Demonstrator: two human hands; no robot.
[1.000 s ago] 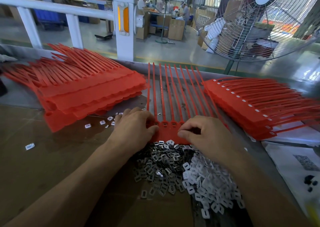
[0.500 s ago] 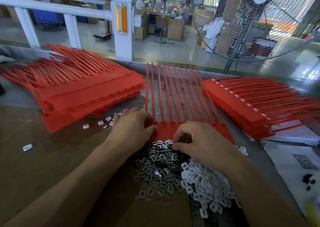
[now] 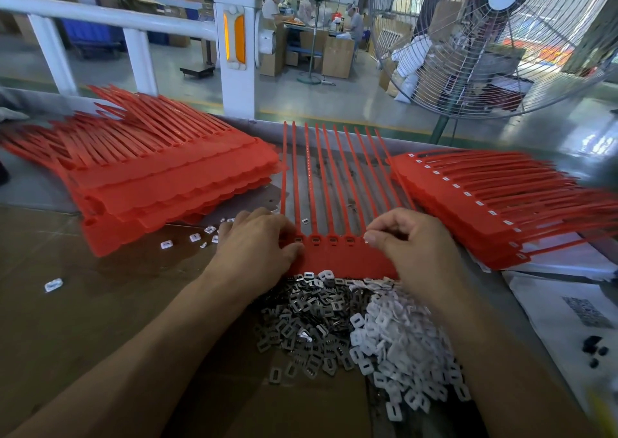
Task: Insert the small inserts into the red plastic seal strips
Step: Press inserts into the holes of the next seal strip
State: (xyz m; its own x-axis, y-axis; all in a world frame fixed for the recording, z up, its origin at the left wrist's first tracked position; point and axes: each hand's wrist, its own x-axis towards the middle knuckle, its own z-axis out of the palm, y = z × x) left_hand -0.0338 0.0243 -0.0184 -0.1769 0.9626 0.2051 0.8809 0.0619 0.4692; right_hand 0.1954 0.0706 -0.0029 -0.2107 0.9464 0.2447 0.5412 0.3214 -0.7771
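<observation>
Seal strip sheet (image 3: 337, 253): red plastic, one comb of joined strips, lies flat at the middle of the table (image 3: 100, 304), tails pointing away from the person toward the far table edge, label end nearest the person. Left of the sheet: a tall fanned stack of red strip sheets (image 3: 160, 183), its near corner just beside the sheet's left edge. Right of the sheet: a second stack (image 3: 485, 210), each strip head showing a small white insert, lying near the sheet's right tails and overhanging white paper. Near side of the sheet: a pile of dark metal inserts (image 3: 307, 324) touching its near edge, with a pile of white plastic inserts (image 3: 398, 347) against that. Open room: bare brown table left of the piles, with a few loose white inserts (image 3: 195, 237) scattered between the left stack and the sheet. One loose insert (image 3: 305, 221) lies between two tails just beyond the heads. Left hand (image 3: 257, 247): rests on the sheet's left end, fingers curled, thumb pressing the flat label part at the first head. Right hand (image 3: 414, 243): over the sheet's right end, fingers curled, thumb and forefinger pinched at a head slot; whether an insert sits in the pinch cannot be told. Writing: a dark printed patch on the paper (image 3: 582, 310) right of the sheet, not readable.
</observation>
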